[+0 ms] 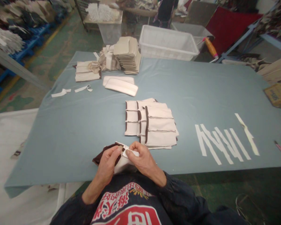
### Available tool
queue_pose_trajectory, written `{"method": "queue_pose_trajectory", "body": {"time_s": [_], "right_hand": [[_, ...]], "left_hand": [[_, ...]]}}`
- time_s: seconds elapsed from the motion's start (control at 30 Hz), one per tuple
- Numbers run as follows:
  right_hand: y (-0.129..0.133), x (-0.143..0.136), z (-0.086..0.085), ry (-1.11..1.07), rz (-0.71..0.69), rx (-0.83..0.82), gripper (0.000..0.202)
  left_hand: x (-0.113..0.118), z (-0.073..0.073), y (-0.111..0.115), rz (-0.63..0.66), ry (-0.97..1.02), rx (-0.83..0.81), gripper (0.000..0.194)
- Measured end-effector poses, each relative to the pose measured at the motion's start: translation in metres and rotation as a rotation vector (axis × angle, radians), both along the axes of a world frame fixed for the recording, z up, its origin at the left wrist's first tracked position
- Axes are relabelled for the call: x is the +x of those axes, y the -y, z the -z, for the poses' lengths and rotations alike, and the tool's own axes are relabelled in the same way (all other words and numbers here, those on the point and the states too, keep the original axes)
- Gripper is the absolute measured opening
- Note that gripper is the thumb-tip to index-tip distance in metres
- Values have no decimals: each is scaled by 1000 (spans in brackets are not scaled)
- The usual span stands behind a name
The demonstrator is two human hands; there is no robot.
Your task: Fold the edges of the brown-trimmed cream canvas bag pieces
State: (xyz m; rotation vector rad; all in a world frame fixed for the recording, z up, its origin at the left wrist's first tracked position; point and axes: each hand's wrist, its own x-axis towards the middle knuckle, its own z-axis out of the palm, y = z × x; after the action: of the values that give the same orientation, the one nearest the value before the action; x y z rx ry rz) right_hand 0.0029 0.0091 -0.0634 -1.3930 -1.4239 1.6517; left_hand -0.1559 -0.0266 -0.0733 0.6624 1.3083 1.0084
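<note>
Close to my body, at the table's front edge, I hold a cream fabric piece with a dark brown side. My left hand is closed, thumb and fingers pinching its upper edge. Beside it my right hand is closed too, pinching a short white strip against that edge. The fingertips of both hands nearly meet. Just beyond them lies a fanned stack of cream panels with dark brown binding and stitched seams.
Several loose white strips lie on the blue-green table at right. Two oblong cream pads, a stack of beige pieces and a bundled panel are farther back. A translucent bin stands behind the table.
</note>
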Motion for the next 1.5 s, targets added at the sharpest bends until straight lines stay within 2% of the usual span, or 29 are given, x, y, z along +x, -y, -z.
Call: {"method": "queue_pose_trajectory", "body": {"time_s": [0.17, 0.5, 0.77, 1.07, 1.23, 1.43, 1.5], "right_hand": [[0, 1, 1, 40, -3, 48, 20], [-1, 1, 8, 23, 14, 28, 22], [1, -1, 10, -6, 47, 20, 26], [-1, 3, 16, -67, -12, -27, 30], [-1, 2, 19, -91, -71, -74, 31], [5, -5, 16, 165, -38, 149, 24], [6, -6, 14, 164, -74, 174, 24]], "left_hand": [[-2, -5, 0, 56, 36, -5, 36], [4, -19, -6, 99, -178, 18, 30], [5, -19, -9, 137, -290, 80, 23], [5, -19, -5, 190, -452, 167, 16], [8, -17, -2, 169, -534, 190, 14], [19, -20, -1, 63, -595, 233, 9], [22, -21, -1, 31, -597, 234, 10]]}}
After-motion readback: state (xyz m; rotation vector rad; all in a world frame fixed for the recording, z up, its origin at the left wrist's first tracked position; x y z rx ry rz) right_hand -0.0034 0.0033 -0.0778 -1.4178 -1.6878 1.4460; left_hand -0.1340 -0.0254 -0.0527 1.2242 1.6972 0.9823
